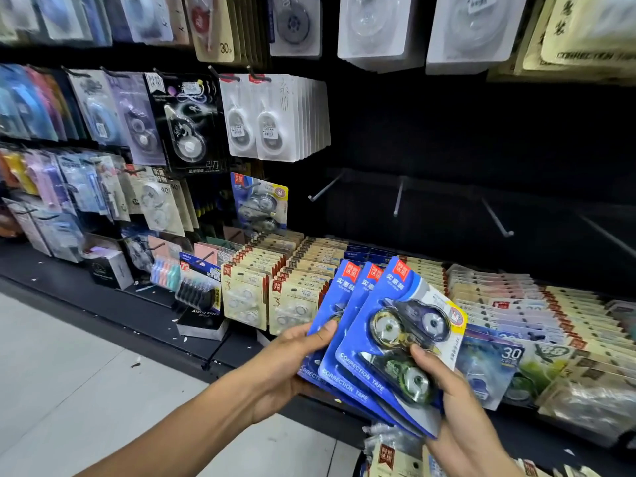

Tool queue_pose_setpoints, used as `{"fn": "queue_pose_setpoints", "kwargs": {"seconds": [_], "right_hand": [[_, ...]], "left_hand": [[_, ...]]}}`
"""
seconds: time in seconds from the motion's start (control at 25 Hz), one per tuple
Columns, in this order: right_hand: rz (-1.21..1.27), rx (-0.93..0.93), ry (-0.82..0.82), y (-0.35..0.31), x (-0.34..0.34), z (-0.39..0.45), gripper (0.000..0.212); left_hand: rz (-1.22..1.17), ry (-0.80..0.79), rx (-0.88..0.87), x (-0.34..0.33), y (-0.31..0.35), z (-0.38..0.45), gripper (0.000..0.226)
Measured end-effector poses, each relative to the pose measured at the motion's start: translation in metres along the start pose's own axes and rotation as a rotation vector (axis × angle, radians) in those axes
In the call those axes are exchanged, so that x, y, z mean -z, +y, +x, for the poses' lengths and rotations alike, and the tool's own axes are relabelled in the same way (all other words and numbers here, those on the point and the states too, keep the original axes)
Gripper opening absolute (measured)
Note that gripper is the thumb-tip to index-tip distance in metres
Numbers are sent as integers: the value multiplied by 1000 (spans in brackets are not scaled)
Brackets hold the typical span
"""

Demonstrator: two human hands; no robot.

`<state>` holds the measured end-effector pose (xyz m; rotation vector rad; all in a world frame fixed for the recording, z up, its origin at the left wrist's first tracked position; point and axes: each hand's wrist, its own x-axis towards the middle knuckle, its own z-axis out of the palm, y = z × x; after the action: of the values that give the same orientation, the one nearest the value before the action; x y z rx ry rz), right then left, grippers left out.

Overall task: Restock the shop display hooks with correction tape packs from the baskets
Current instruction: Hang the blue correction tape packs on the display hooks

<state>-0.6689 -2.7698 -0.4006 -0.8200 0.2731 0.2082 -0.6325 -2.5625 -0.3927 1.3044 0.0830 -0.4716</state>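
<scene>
Display wall (447, 132) fills the upper frame, bare hooks (325, 188) at centre right. Shelf (103, 304) below carries rows of beige packs (303, 270). Fanned blue correction tape packs (389, 325) sit lower centre, long axis tilted, hang-hole ends pointing up and slightly right. Left hand (292, 359) grips the fan from the left, thumb on top. Right hand (457, 407) pinches the front pack's lower right.

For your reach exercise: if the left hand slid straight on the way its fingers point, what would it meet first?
The left hand points up and right, already touching the blue packs; past them, probably the beige packs on the shelf, though depth is unclear.
</scene>
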Motion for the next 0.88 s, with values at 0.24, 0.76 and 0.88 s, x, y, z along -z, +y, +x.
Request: {"fn": "queue_pose_setpoints", "kwargs": {"seconds": [0.24, 0.76, 0.88], "right_hand": [[-79, 15, 57, 3, 5, 12, 60], [-330, 100, -1, 24, 51, 44, 91], [-259, 119, 82, 16, 34, 35, 49]], "left_hand": [[66, 298, -200, 32, -5, 13, 47], [52, 771, -582, 178, 119, 77, 16], [60, 776, -567, 183, 114, 85, 17]]}}
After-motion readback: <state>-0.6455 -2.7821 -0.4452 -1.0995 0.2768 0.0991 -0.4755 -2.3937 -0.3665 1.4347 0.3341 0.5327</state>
